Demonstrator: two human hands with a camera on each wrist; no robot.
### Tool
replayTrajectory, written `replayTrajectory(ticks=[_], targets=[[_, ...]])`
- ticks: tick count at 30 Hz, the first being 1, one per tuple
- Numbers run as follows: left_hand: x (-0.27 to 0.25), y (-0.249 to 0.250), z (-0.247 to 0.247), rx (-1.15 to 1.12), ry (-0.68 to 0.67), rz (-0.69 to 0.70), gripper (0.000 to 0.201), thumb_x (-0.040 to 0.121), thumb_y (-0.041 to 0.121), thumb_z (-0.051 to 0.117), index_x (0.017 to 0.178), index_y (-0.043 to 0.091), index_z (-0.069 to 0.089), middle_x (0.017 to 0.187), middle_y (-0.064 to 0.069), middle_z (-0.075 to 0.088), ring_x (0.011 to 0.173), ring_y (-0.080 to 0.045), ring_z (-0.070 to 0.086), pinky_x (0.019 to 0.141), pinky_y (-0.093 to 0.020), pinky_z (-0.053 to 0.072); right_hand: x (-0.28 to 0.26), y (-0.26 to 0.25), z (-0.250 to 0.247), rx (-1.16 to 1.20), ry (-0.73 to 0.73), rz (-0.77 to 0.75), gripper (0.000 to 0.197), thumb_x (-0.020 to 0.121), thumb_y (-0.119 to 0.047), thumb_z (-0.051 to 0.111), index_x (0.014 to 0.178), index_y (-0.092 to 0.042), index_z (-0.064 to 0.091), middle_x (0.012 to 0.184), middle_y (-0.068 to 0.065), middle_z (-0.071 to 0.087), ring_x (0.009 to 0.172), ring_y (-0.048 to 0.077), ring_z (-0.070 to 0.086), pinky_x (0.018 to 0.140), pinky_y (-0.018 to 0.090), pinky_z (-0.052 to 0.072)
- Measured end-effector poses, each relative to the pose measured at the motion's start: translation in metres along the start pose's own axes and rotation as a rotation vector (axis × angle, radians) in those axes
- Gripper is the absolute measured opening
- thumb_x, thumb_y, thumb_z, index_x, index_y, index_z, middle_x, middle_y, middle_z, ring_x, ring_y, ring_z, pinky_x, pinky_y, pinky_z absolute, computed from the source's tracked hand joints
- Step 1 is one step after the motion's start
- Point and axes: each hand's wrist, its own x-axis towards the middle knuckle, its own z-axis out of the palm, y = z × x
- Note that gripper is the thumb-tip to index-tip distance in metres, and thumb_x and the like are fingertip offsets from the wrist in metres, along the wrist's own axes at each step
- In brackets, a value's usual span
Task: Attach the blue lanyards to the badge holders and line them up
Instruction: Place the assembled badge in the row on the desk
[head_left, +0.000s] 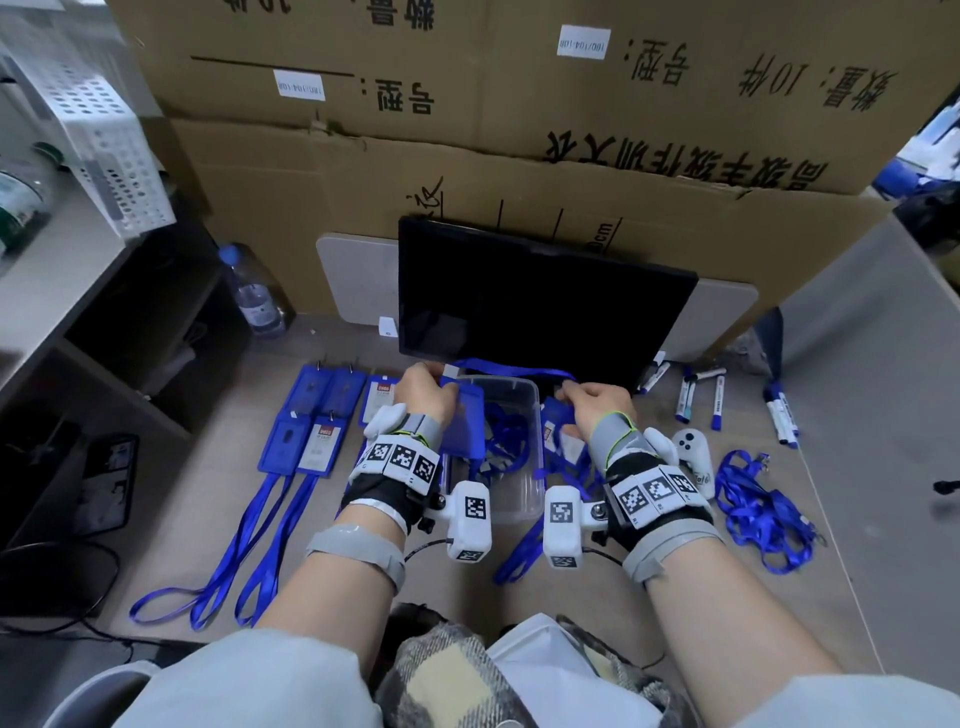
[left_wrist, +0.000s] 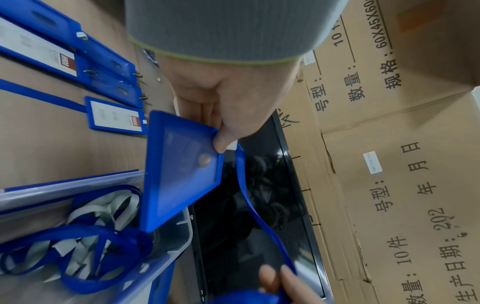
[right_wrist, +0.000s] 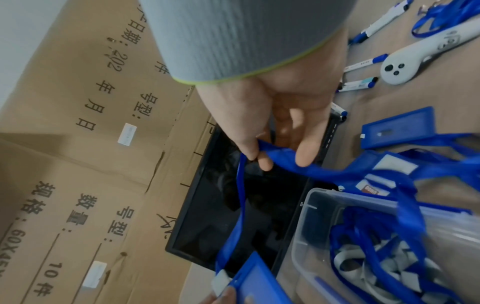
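Observation:
My left hand (head_left: 423, 387) pinches the top corner of a blue badge holder (left_wrist: 179, 170) above the clear plastic bin (head_left: 524, 499). A blue lanyard (left_wrist: 262, 216) runs from that corner across the front of the black monitor to my right hand (head_left: 597, 397), which pinches the strap (right_wrist: 275, 154) between thumb and fingers. The strap's far end trails down toward the bin. Several finished badge holders with lanyards (head_left: 311, 431) lie in a row on the floor at the left. More lanyards (right_wrist: 376, 257) lie tangled inside the bin.
A black monitor (head_left: 540, 301) leans against stacked cardboard boxes (head_left: 519, 130) just behind the bin. Loose lanyards (head_left: 758, 509), a white controller (head_left: 691, 452) and several markers (head_left: 701, 395) lie at the right. A water bottle (head_left: 252, 296) and a shelf unit (head_left: 78, 312) stand at the left.

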Motion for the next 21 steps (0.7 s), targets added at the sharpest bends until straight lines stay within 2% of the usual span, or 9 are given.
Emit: replayTrajectory(ticks=[2, 4, 6, 8, 11, 14, 16, 17, 21], targets=[[0.0, -0.001, 0.001, 0.005, -0.017, 0.0, 0.035, 0.088, 0.02, 0.066, 0.122, 0.011, 0.063, 0.108, -0.012, 0.071, 0.105, -0.032, 0.064, 0.087, -0.034, 0.051, 0.0, -0.006, 0.006, 0.097, -0.022, -0.053, 0.02, 0.091, -0.028, 0.064, 0.075, -0.019, 0.072, 0.082, 0.011, 0.069, 0.059, 0.018, 0.063, 0.072, 0.042, 0.061], [-0.001, -0.002, 0.001, 0.01, -0.018, -0.008, 0.036, 0.088, 0.02, 0.066, 0.122, 0.012, 0.063, 0.106, -0.011, 0.071, 0.103, -0.029, 0.064, 0.084, -0.031, 0.05, 0.003, -0.011, 0.009, 0.148, -0.027, -0.096, 0.018, 0.092, -0.025, 0.064, 0.089, -0.01, 0.073, 0.082, 0.009, 0.068, 0.058, 0.012, 0.062, 0.075, 0.043, 0.061], [-0.001, -0.004, 0.0, 0.004, -0.028, -0.027, 0.032, 0.09, 0.018, 0.065, 0.121, 0.011, 0.063, 0.096, -0.008, 0.07, 0.094, -0.024, 0.063, 0.078, -0.025, 0.044, 0.004, -0.012, 0.013, 0.165, -0.039, -0.108, 0.021, 0.091, -0.025, 0.065, 0.1, -0.006, 0.071, 0.083, 0.008, 0.068, 0.06, 0.013, 0.064, 0.077, 0.045, 0.06], [-0.004, -0.007, 0.002, 0.022, -0.061, -0.039, 0.027, 0.091, 0.017, 0.064, 0.116, 0.009, 0.065, 0.089, -0.007, 0.067, 0.092, -0.024, 0.061, 0.077, -0.024, 0.041, 0.003, -0.009, 0.017, 0.176, -0.058, -0.111, 0.022, 0.091, -0.023, 0.065, 0.104, -0.005, 0.07, 0.087, 0.01, 0.068, 0.063, 0.016, 0.066, 0.079, 0.045, 0.06], [-0.006, -0.013, 0.004, 0.072, -0.124, -0.062, 0.025, 0.09, 0.018, 0.065, 0.113, 0.008, 0.065, 0.098, -0.011, 0.068, 0.096, -0.028, 0.062, 0.076, -0.027, 0.043, 0.001, -0.004, 0.022, 0.185, -0.086, -0.119, 0.022, 0.093, -0.019, 0.062, 0.106, -0.003, 0.069, 0.086, 0.01, 0.067, 0.066, 0.018, 0.066, 0.08, 0.043, 0.059], [-0.003, -0.02, 0.009, 0.077, -0.213, -0.083, 0.023, 0.088, 0.017, 0.066, 0.11, 0.012, 0.063, 0.093, -0.006, 0.062, 0.089, -0.025, 0.059, 0.074, -0.028, 0.044, 0.0, -0.003, 0.021, 0.186, -0.086, -0.152, 0.022, 0.094, -0.017, 0.059, 0.108, -0.002, 0.069, 0.084, 0.008, 0.068, 0.071, 0.021, 0.064, 0.07, 0.03, 0.059], [-0.002, -0.022, 0.013, 0.057, -0.272, -0.069, 0.022, 0.086, 0.018, 0.068, 0.107, 0.016, 0.063, 0.094, -0.003, 0.063, 0.092, -0.024, 0.061, 0.078, -0.03, 0.048, 0.0, -0.004, 0.019, 0.197, -0.09, -0.182, 0.023, 0.094, -0.015, 0.06, 0.111, -0.002, 0.069, 0.084, 0.008, 0.068, 0.073, 0.018, 0.063, 0.061, 0.019, 0.055], [-0.002, -0.022, 0.015, 0.052, -0.288, -0.059, 0.023, 0.086, 0.019, 0.069, 0.108, 0.017, 0.063, 0.096, -0.002, 0.064, 0.094, -0.024, 0.062, 0.08, -0.032, 0.05, -0.002, -0.006, 0.018, 0.208, -0.106, -0.195, 0.023, 0.092, -0.014, 0.062, 0.111, -0.002, 0.069, 0.084, 0.008, 0.069, 0.073, 0.017, 0.063, 0.061, 0.018, 0.055], [-0.001, -0.019, 0.019, 0.041, -0.229, -0.022, 0.03, 0.087, 0.021, 0.067, 0.116, 0.015, 0.064, 0.104, -0.005, 0.068, 0.099, -0.025, 0.063, 0.084, -0.032, 0.051, -0.014, -0.024, 0.018, 0.338, -0.319, -0.244, 0.022, 0.088, 0.0, 0.064, 0.11, -0.002, 0.066, 0.085, 0.012, 0.069, 0.072, 0.015, 0.068, 0.076, 0.031, 0.058]])
